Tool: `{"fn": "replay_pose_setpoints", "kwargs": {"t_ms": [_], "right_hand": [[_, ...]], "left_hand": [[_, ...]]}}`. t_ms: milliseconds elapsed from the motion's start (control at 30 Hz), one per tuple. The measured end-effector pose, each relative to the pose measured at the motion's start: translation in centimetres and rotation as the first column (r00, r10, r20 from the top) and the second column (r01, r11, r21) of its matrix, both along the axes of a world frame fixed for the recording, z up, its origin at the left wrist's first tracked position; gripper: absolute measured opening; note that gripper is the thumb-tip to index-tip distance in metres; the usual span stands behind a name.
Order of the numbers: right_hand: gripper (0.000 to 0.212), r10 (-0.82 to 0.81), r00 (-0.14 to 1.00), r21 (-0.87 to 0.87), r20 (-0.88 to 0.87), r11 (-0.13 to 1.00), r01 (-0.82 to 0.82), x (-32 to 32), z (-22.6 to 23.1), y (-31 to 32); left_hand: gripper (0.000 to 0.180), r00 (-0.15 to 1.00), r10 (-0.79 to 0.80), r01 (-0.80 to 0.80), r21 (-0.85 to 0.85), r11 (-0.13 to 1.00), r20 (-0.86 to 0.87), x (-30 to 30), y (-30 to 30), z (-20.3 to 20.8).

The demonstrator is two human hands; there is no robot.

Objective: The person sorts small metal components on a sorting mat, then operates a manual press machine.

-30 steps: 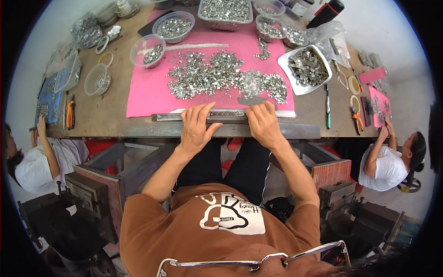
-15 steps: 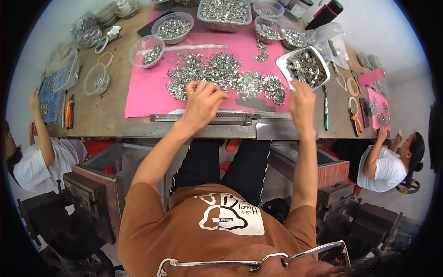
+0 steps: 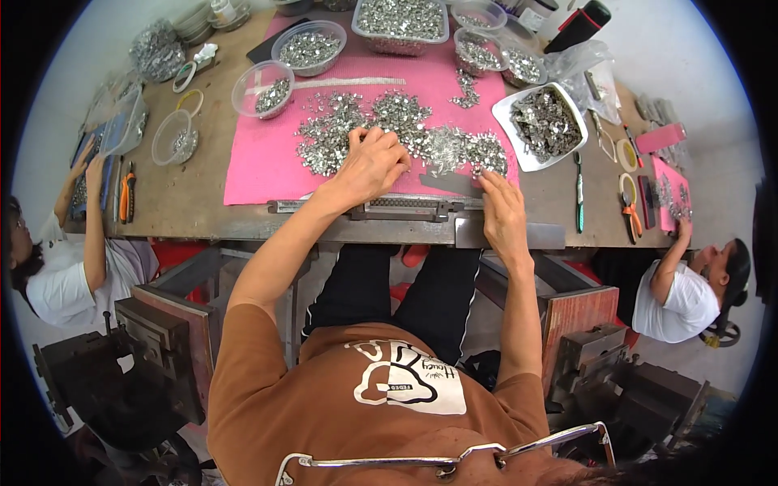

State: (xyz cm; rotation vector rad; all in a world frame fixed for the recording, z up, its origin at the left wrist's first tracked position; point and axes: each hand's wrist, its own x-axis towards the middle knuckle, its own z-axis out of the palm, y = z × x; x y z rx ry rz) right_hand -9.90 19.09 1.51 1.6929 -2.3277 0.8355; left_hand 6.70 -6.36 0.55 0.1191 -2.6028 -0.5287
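Note:
Small shiny metal pieces [image 3: 328, 134] lie in a broad pile on a pink mat [image 3: 255, 174]. My left hand [image 3: 374, 166] is at the near edge of this pile, its fingers curled down and pressed together; anything in them is hidden. To the right, my right hand [image 3: 504, 206] reaches a smaller heap of metal pieces [image 3: 485, 150], fingertips together at its near edge. What they pinch is too small to make out. Between the heaps lies a patch of thin, pale silvery bits [image 3: 442, 154]. A flat grey strip [image 3: 444, 183] rests just left of my right fingers.
Along the table's front edge run a metal rail [image 3: 397, 209] and a metal plate [image 3: 519, 233]. A white tray of darker metal pieces [image 3: 508, 121] stands right; tubs of pieces [image 3: 401, 36] line the back. Pliers [image 3: 630, 215] lie right. Two people [image 3: 677, 292] work at either side.
My right hand has come from the white tray's near corner, left and down to the small heap. My left hand stays at the big pile, shifted slightly right.

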Motion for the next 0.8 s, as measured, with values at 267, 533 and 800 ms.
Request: {"fn": "replay_pose_setpoints", "kwargs": {"t_ms": [267, 533, 800], "right_hand": [[0.019, -0.128, 0.988, -0.171, 0.088, 0.975, 0.141, 0.4, -0.6, 0.9], [0.017, -0.178, 0.979, -0.161, 0.094, 0.968, 0.192, 0.3, -0.9, 0.9], [0.014, -0.169, 0.982, -0.16, 0.081, 0.971, 0.18, 0.2, -0.9, 0.6]], "left_hand": [[0.004, 1.0, -0.012, 0.01, 0.084, 0.996, 0.022, 0.1, 0.1, 0.3], [0.007, 1.0, -0.024, 0.025, 0.06, 0.998, -0.016, -0.4, 0.2, -0.3], [0.004, 0.998, 0.045, -0.047, -0.063, 0.997, -0.039, 0.1, 1.4, 0.2]]}}
